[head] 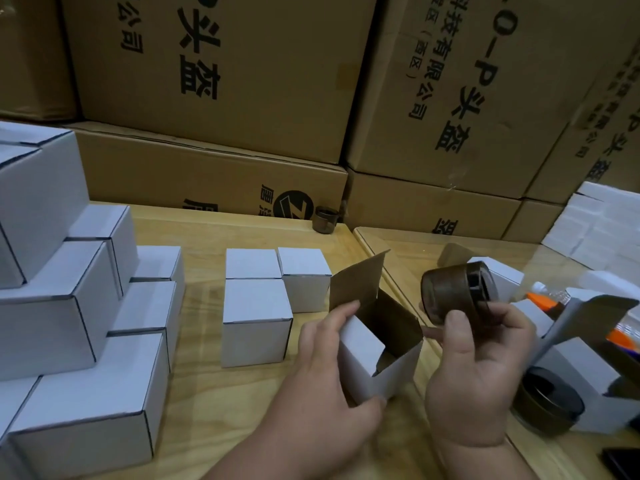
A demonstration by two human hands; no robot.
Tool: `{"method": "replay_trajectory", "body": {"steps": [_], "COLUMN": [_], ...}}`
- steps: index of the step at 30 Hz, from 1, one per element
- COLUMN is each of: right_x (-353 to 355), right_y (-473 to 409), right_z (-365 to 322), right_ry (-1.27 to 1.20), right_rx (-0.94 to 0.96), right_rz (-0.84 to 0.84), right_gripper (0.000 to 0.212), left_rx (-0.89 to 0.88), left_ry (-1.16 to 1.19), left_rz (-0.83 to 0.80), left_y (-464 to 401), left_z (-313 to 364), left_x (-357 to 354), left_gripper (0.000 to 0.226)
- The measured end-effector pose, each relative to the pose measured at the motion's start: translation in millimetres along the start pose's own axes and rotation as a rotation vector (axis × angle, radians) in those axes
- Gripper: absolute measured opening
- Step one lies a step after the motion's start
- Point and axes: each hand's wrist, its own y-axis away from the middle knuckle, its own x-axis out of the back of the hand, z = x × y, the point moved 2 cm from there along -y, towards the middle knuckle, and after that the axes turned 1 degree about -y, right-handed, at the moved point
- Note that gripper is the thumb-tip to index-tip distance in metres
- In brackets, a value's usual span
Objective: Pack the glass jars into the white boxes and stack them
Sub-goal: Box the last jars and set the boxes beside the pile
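My left hand [329, 386] grips an open white box [381, 362], its brown-lined lid flap standing up at the back. Just right of the box's opening, my right hand [478, 368] holds a dark brown glass jar [450, 296] tipped on its side in the air. Three shut white boxes [256, 320] sit grouped on the wooden table behind my left hand. A stepped stack of several shut white boxes [69, 306] fills the left side. Another dark jar [547, 407] lies at the right beside an open box [588, 358].
Large brown cartons [225, 81] with black print form a wall at the back. A small dark jar [325, 219] stands at their foot. White foam blocks [595, 230] pile up at the far right. Bottles with orange labels [554, 299] lie to the right.
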Motion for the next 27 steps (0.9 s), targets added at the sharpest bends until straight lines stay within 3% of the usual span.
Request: {"method": "replay_trajectory", "body": {"steps": [3,9,19,27], "right_x": [-3.2,-12.0,-1.5,-3.6], "right_y": [3.4,9.0,1.1,1.6], "right_z": [-10.6,-9.0,17.2,22.6], "right_ry": [0.011,-0.019,0.067,0.190], "right_rx": [0.215,0.326,0.182,0.114], "right_rz": [-0.126,-0.299,-0.218,-0.386], "right_gripper": [0.029,0.039,0.035,0.029], "left_rx": [-0.009,-0.027,0.014,0.034], "left_ry": [-0.020,-0.035,-0.048,-0.001], "left_rz": [-0.005,0.016,0.015,0.036], "left_y": [-0.6,0.1,1.4,0.1], "left_z": [-1.6,-3.6,-6.6,-8.3], "left_x": [-0.1,-1.1,-2.1,-3.5], "left_gripper": [0.102,0.098,0.105,0.100]}}
